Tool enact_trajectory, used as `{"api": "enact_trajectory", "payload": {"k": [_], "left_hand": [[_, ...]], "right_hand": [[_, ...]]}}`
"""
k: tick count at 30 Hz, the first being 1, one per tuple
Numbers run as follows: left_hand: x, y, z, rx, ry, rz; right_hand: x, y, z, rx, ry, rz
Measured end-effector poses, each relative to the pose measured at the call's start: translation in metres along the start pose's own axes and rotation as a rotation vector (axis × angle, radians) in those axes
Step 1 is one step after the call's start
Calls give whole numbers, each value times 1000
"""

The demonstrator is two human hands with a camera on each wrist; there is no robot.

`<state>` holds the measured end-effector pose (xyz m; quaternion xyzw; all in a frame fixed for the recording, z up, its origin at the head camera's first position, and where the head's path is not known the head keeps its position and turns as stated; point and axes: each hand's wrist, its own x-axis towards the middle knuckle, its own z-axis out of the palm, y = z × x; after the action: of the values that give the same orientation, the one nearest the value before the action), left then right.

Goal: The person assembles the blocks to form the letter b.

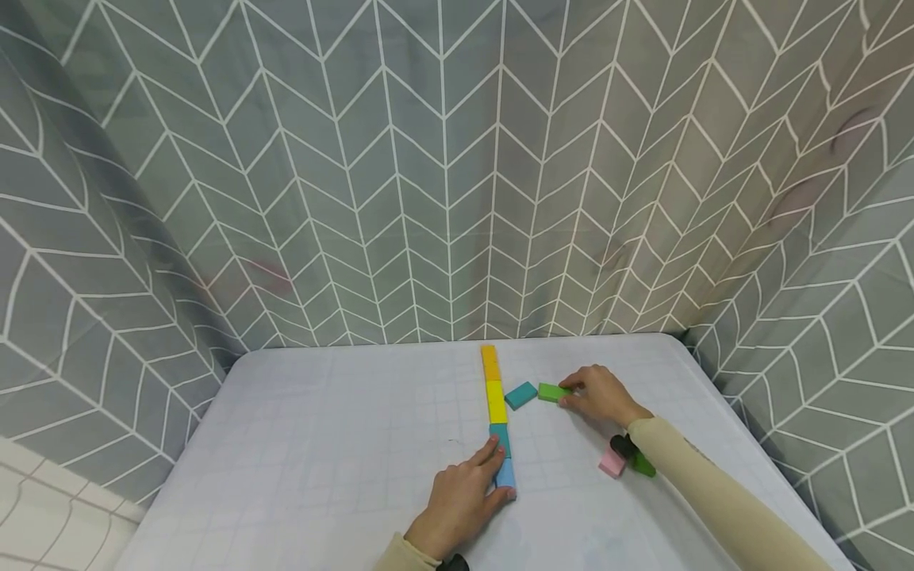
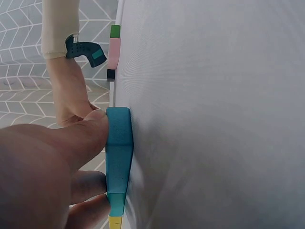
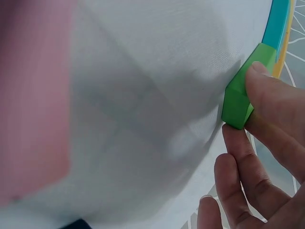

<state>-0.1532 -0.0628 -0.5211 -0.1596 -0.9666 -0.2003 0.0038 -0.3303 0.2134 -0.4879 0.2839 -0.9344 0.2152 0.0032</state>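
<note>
A straight row of blocks runs toward the table's far edge: a light blue block (image 1: 505,476), a teal block (image 1: 503,432), a yellow block (image 1: 496,403) and an orange-yellow block (image 1: 490,361). My left hand (image 1: 460,501) rests on the near part of this row, its thumb by the light blue block and its fingers on the teal one. To the right of the row, a second teal block (image 1: 521,395) lies at an angle. Between thumb and fingers my right hand (image 1: 601,396) pinches a light green block (image 1: 550,392), close to that angled block's right end.
Under the right forearm lie a pink block (image 1: 612,463) and a darker green block (image 1: 644,465), partly hidden by the sleeve and wrist strap. All blocks are on a white-covered table (image 1: 321,444). Grey patterned curtains (image 1: 428,198) hang behind and at both sides.
</note>
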Motion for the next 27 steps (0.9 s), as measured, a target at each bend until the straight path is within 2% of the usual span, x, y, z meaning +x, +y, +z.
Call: {"api": "enact_trajectory", "payload": {"k": [19,27], "left_hand": [[0,0,0,-12,2,-2],[0,1,0,-9,-6,-12]], "right_hand": [[7,2,1,-2,-24,34],[2,9,-5,7,-18,-2]]}}
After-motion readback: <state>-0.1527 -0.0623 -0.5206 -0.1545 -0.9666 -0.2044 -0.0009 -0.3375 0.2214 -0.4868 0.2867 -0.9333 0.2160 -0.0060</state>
